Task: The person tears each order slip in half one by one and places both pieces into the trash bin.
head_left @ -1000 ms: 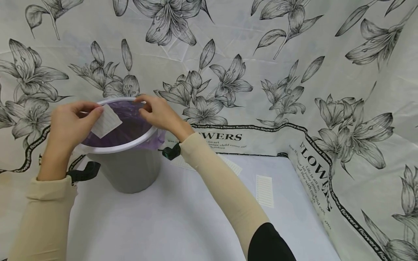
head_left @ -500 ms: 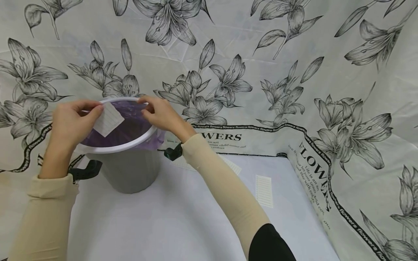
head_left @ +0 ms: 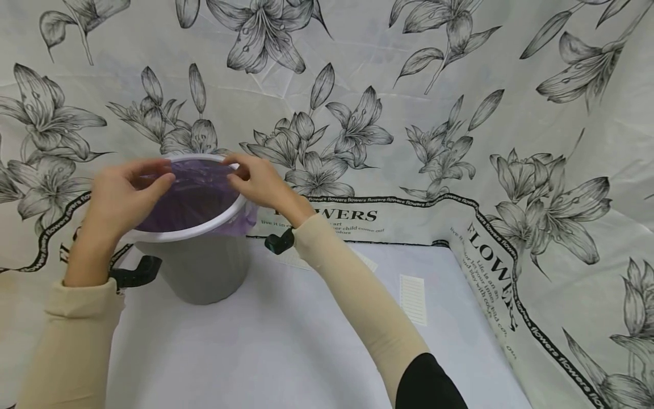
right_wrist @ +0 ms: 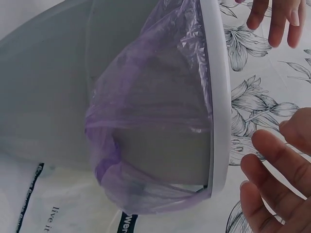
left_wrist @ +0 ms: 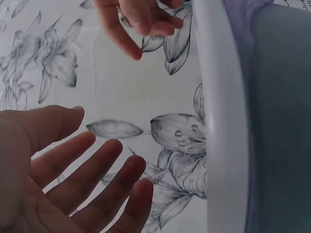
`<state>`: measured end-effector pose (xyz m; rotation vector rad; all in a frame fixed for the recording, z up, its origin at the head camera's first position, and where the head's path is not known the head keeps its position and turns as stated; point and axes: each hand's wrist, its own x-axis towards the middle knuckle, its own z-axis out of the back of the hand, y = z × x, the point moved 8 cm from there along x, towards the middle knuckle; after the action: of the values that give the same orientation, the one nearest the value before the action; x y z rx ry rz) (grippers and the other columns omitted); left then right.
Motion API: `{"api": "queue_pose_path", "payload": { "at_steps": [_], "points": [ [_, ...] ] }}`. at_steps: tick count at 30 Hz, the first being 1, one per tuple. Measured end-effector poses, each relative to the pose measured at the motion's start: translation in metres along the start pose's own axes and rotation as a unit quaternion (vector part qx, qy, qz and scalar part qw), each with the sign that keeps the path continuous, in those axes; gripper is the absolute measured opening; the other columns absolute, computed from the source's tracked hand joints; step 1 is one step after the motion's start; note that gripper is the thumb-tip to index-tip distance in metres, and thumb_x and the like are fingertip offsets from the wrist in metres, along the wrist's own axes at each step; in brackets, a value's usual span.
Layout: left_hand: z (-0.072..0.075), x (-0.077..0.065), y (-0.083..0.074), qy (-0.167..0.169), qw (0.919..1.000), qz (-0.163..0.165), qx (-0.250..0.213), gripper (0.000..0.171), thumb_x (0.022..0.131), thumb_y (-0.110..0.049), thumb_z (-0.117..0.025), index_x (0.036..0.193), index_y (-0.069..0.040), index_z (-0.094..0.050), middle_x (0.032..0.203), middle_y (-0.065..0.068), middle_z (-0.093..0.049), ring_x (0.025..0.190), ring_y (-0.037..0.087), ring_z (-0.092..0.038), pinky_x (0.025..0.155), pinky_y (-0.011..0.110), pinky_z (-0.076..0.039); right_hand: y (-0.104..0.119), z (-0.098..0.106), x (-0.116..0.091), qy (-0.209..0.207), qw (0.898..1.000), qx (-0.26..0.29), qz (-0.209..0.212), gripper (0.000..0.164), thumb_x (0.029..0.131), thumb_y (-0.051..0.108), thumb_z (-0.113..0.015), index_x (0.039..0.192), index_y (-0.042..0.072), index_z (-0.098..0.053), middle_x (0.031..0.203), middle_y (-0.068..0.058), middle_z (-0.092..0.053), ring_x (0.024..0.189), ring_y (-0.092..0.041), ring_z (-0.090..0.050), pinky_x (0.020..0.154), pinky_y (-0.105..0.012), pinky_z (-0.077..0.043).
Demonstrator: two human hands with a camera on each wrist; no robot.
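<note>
A grey bin point(head_left: 201, 267) with a white rim point(head_left: 176, 234) stands at the left of the table. It is lined with a purple plastic bag point(right_wrist: 146, 92), whose edge hangs loosely over the outside beneath the rim. Above the bin's left side is my left hand point(head_left: 122, 196), fingers relaxed and holding nothing. My right hand point(head_left: 260, 180) hovers over the right part of the mouth, also with loose, bare fingers, as the right wrist view confirms. No paper shows between the hands; the bottom of the bin is hidden from view.
On the white table, a lined paper sheet point(head_left: 413, 299) lies to the right. More lined paper point(head_left: 369, 262) lies farther back, partly covered by my right forearm. Flower-printed cloth point(head_left: 357, 113) hangs behind and along the right side.
The lined paper slip my left hand pinched over the bin has left its fingers and is out of sight. Both hands have shifted slightly right, and the left fingers have parted.
</note>
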<state>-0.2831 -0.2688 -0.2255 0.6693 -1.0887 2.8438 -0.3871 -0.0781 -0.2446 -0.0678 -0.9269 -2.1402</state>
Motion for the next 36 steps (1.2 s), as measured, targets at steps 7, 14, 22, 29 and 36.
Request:
{"api": "queue_pose_path", "payload": {
  "at_steps": [7,14,22,29,36],
  "points": [
    [-0.022,-0.011,-0.03,0.015,0.9964,-0.084,-0.003,0.053,0.1,-0.029,-0.069,0.148,-0.011,-0.055,0.135,0.024,-0.065,0.116,0.046,-0.066,0.09,0.046,-0.055,-0.009,0.013,-0.019,-0.026,0.999,-0.024,0.013,0.039,0.103,0.021,-0.062,0.14,0.011,-0.061,0.126,-0.007,-0.07,0.112,-0.019,-0.066,0.098,-0.03,-0.053],
    [-0.042,-0.026,-0.061,0.018,0.9868,-0.161,-0.003,0.061,0.095,-0.023,-0.075,0.15,-0.012,-0.052,0.136,0.025,-0.064,0.113,0.045,-0.066,0.087,0.06,-0.055,-0.023,0.026,-0.049,-0.063,0.997,-0.02,0.037,0.041,0.102,0.02,-0.065,0.141,0.009,-0.06,0.138,-0.011,-0.065,0.122,-0.028,-0.062,0.095,-0.035,-0.056],
    [-0.057,-0.043,-0.091,0.001,0.9688,-0.248,-0.007,0.063,0.088,-0.014,-0.082,0.145,-0.004,-0.057,0.144,0.017,-0.061,0.128,0.037,-0.061,0.096,0.052,-0.055,-0.041,0.038,-0.091,-0.078,0.996,-0.032,0.015,0.048,0.101,0.026,-0.066,0.146,0.011,-0.056,0.146,-0.006,-0.06,0.134,-0.023,-0.056,0.104,-0.037,-0.052],
    [-0.076,-0.057,-0.101,0.01,0.9522,-0.303,-0.041,0.068,0.085,-0.013,-0.085,0.146,-0.003,-0.055,0.146,0.015,-0.06,0.132,0.033,-0.059,0.099,0.048,-0.055,-0.079,0.036,-0.127,-0.068,0.996,-0.007,-0.049,0.057,0.101,0.034,-0.065,0.154,0.018,-0.048,0.156,-0.005,-0.051,0.141,-0.029,-0.051,0.111,-0.045,-0.048],
    [-0.113,-0.074,-0.097,0.052,0.9461,-0.314,-0.061,0.072,0.086,-0.021,-0.084,0.149,-0.004,-0.053,0.147,0.014,-0.059,0.132,0.032,-0.059,0.112,0.047,-0.046,-0.125,0.013,-0.166,-0.081,0.992,0.033,-0.091,0.06,0.101,0.031,-0.066,0.155,0.013,-0.046,0.158,-0.01,-0.048,0.145,-0.029,-0.046,0.114,-0.05,-0.045]
  ]
}}
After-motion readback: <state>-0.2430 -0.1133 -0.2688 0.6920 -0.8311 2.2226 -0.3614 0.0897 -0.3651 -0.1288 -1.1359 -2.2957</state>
